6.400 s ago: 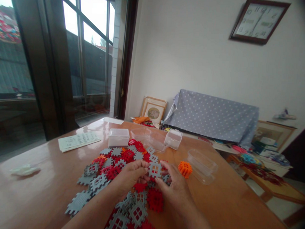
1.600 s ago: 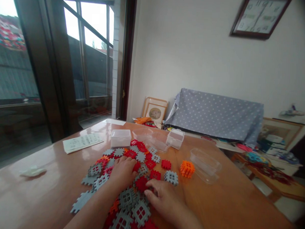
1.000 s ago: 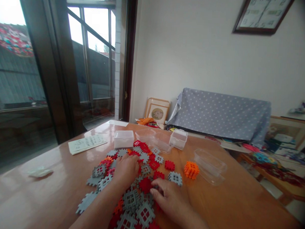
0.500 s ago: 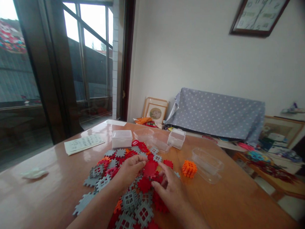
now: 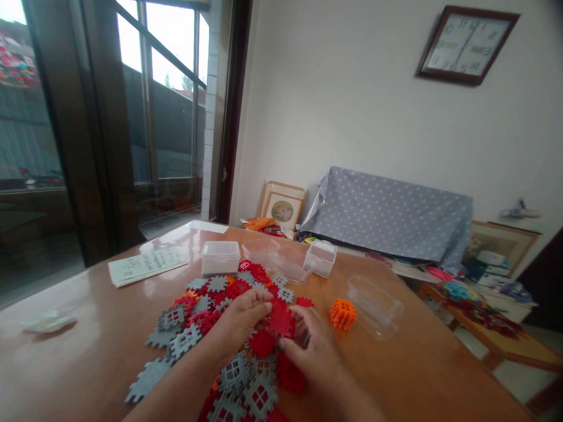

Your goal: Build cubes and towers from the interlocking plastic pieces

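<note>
A heap of grey and red interlocking tiles (image 5: 199,313) lies spread on the brown table (image 5: 433,376). My left hand (image 5: 238,323) and my right hand (image 5: 313,354) meet just above the heap, fingers pinched on a red tile piece (image 5: 280,320) held between them. An assembled orange tile cube (image 5: 342,313) stands to the right of my hands, apart from the heap.
Clear plastic boxes (image 5: 219,258) (image 5: 320,258) and open clear tubs (image 5: 373,305) (image 5: 275,260) stand beyond the tiles. A printed sheet (image 5: 145,265) lies at the left, a crumpled white scrap (image 5: 47,321) further left. Windows, a covered sofa and a wall clock lie behind.
Both hands lay flat on the heap a second ago; since then they have lifted a red tile piece and now hold it together above the pile.
</note>
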`<state>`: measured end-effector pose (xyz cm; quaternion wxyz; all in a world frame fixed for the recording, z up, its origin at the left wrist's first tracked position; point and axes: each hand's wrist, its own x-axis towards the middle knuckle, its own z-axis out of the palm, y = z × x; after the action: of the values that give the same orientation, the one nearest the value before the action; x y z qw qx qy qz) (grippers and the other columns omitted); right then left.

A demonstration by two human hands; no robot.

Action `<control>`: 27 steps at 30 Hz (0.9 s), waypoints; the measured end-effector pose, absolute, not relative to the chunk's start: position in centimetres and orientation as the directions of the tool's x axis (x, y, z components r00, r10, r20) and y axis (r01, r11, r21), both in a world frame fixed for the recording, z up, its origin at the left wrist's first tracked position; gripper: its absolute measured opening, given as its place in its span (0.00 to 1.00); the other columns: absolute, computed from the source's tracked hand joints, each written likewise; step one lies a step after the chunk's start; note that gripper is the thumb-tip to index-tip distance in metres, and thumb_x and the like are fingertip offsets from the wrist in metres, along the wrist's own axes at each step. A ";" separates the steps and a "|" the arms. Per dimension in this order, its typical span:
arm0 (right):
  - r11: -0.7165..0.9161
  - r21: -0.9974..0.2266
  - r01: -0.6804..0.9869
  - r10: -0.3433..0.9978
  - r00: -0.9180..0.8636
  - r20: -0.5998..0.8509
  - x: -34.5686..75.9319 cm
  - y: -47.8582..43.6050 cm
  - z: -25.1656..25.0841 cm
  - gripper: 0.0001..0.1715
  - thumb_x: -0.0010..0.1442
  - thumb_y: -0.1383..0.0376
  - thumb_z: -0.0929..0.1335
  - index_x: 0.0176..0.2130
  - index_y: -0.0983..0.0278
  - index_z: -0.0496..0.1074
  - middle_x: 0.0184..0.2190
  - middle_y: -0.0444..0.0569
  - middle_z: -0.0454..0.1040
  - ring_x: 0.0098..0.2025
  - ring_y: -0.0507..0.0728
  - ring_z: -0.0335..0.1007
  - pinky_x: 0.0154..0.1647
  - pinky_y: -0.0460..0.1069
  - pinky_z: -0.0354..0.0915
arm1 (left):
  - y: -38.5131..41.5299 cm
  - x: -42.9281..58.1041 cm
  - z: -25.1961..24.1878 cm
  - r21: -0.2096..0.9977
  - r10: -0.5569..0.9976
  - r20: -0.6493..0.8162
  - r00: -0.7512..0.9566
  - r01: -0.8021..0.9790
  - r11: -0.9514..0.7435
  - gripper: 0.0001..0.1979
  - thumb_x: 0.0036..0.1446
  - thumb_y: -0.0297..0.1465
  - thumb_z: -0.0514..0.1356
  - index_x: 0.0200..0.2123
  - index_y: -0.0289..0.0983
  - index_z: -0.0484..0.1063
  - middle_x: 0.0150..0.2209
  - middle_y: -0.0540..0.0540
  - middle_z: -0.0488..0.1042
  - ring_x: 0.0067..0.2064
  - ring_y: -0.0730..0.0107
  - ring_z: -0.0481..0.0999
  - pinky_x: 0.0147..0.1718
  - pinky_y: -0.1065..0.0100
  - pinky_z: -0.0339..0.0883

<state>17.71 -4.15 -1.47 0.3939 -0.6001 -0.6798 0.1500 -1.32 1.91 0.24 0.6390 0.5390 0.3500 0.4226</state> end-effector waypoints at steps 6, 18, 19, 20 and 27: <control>0.125 -0.834 0.537 0.929 0.233 0.289 22.4 -2.1 0.5 0.32 0.54 0.55 0.70 0.55 0.65 0.68 0.29 0.42 0.69 0.27 0.53 0.65 0.30 0.47 0.63 | 2.2 -2.0 0.5 0.992 0.949 0.000 0.317 -0.119 0.040 0.19 0.56 0.43 0.62 0.45 0.37 0.70 0.41 0.45 0.79 0.35 0.71 0.75 0.34 0.70 0.63; -0.141 -0.720 0.679 0.970 0.241 0.037 25.9 3.4 -1.9 0.26 0.50 0.62 0.73 0.49 0.65 0.74 0.21 0.39 0.71 0.24 0.52 0.67 0.26 0.45 0.58 | 2.6 -2.3 0.2 0.995 0.954 -0.009 0.301 -0.087 0.037 0.17 0.56 0.45 0.62 0.39 0.38 0.72 0.36 0.47 0.79 0.33 0.72 0.72 0.32 0.71 0.60; -0.158 -0.707 0.689 0.970 0.243 0.020 25.9 3.8 -2.0 0.26 0.49 0.63 0.74 0.48 0.64 0.74 0.22 0.40 0.73 0.25 0.52 0.68 0.27 0.45 0.58 | 2.6 -2.3 0.2 0.995 0.954 -0.010 0.300 -0.091 0.039 0.17 0.55 0.45 0.62 0.38 0.38 0.71 0.35 0.47 0.79 0.33 0.72 0.72 0.32 0.71 0.60; -0.172 -0.695 0.698 0.970 0.243 0.004 25.9 4.1 -2.1 0.26 0.48 0.64 0.74 0.48 0.64 0.74 0.23 0.41 0.74 0.26 0.52 0.69 0.27 0.45 0.59 | 2.6 -2.3 0.3 0.995 0.955 -0.011 0.298 -0.095 0.042 0.17 0.55 0.45 0.63 0.37 0.38 0.71 0.35 0.47 0.78 0.33 0.71 0.72 0.32 0.71 0.60; -0.231 -0.609 0.759 0.968 0.241 -0.067 26.3 5.7 -2.3 0.25 0.44 0.66 0.75 0.44 0.64 0.76 0.26 0.44 0.78 0.28 0.54 0.73 0.27 0.45 0.60 | 2.7 -2.3 0.6 0.992 0.957 -0.037 0.287 -0.102 0.069 0.17 0.53 0.46 0.64 0.36 0.38 0.71 0.34 0.48 0.78 0.31 0.72 0.71 0.31 0.71 0.60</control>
<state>26.35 5.68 -2.25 0.2341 -0.7521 -0.5741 0.2234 -2.27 2.72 0.56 0.6068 0.5246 0.4076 0.4364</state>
